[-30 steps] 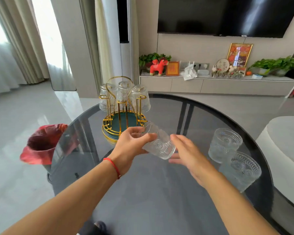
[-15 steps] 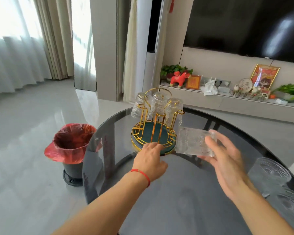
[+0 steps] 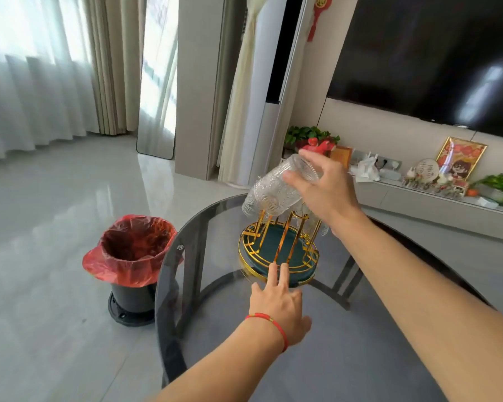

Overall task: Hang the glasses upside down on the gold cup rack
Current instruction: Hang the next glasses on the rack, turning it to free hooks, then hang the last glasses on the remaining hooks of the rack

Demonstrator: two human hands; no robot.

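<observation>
- The round dark glass counter [image 3: 346,358] carries the gold cup rack [image 3: 279,256] near its far edge, within reach of both arms; a bin with a red liner [image 3: 131,250] stands on the floor beside it, well apart from the work.
- The gold cup rack stands upright on its green round base, prongs pointing up, so a glass can drop mouth-down over one. Other clear glasses seem to hang at its far side, mostly hidden.
- The right hand [image 3: 322,190] is closed around the base end of a patterned glass [image 3: 276,190], fingers and thumb wrapped on it. The glass is held inverted and tilted, mouth down, right over the prong tops, probably to line up the mouth with a free prong.
- The left hand [image 3: 276,303] holds nothing: its fingers are stretched out flat, tips touching the rack's near rim, likely to steady it.
- Whether the glass already touches a prong is unclear.
</observation>
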